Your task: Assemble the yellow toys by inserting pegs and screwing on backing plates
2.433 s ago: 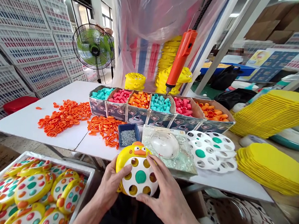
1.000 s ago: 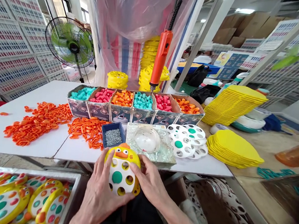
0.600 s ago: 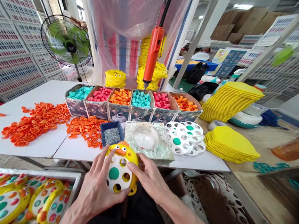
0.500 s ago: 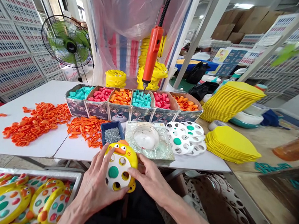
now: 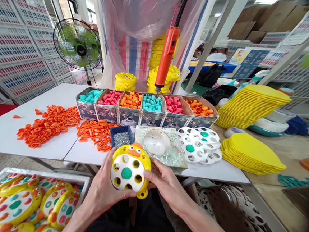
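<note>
A yellow duck-shaped shell (image 5: 145,161) with eyes, an orange beak and a white holed disc with a green centre is held upright, face towards me, in front of the table edge. My left hand (image 5: 104,183) grips its left side, thumb along the bottom. My right hand (image 5: 162,178) holds its right side, thumb on the front rim. Just behind are a blue tray of screws (image 5: 120,137) and a clear round dish (image 5: 156,143) on a box. An orange electric screwdriver (image 5: 166,57) hangs above the bins.
Divided bins (image 5: 130,116) hold teal, pink and orange caps. Orange parts (image 5: 51,125) lie at left, white discs (image 5: 199,145) and yellow plates (image 5: 251,153) at right. A crate (image 5: 86,184) of duck toys stands at lower left. A fan (image 5: 80,48) stands behind.
The shell has turned to face me more squarely, showing more of its white disc, with both hands still on it. The surroundings have shifted right in view.
</note>
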Demonstrator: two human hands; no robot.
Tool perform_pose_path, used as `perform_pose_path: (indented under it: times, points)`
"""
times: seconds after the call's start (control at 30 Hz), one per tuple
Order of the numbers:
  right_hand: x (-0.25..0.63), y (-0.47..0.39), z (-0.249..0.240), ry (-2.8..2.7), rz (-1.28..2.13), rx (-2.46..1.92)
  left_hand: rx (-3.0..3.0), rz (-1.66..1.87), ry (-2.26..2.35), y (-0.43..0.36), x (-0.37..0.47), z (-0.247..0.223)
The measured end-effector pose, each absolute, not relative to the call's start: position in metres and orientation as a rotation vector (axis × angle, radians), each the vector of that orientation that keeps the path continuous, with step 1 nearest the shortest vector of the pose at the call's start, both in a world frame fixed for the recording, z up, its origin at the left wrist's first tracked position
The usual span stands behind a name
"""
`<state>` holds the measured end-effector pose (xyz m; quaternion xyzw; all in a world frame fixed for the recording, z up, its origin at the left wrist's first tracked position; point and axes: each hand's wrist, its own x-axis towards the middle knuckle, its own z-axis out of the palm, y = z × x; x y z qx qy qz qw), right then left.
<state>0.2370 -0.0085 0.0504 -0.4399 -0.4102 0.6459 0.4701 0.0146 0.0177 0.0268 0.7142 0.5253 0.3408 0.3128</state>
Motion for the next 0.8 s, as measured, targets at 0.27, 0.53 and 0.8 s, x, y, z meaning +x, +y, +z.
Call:
perform_pose_path:
  times: [0.27, 0.53, 0.8]
  points:
    - [0.236, -0.010, 0.048, -0.934, 1.578, -1.108, 1.112, 1.006, 0.976, 0.012, 0.012, 0.025]
    - [0.237, -0.013, 0.048, -0.862, 1.606, -1.114, 1.006, 0.897, 0.751, 0.013, 0.000, 0.040]
    - [0.239, -0.013, 0.042, -0.829, 1.617, -1.124, 0.983, 0.930, 0.716, 0.011, 0.001, 0.036]
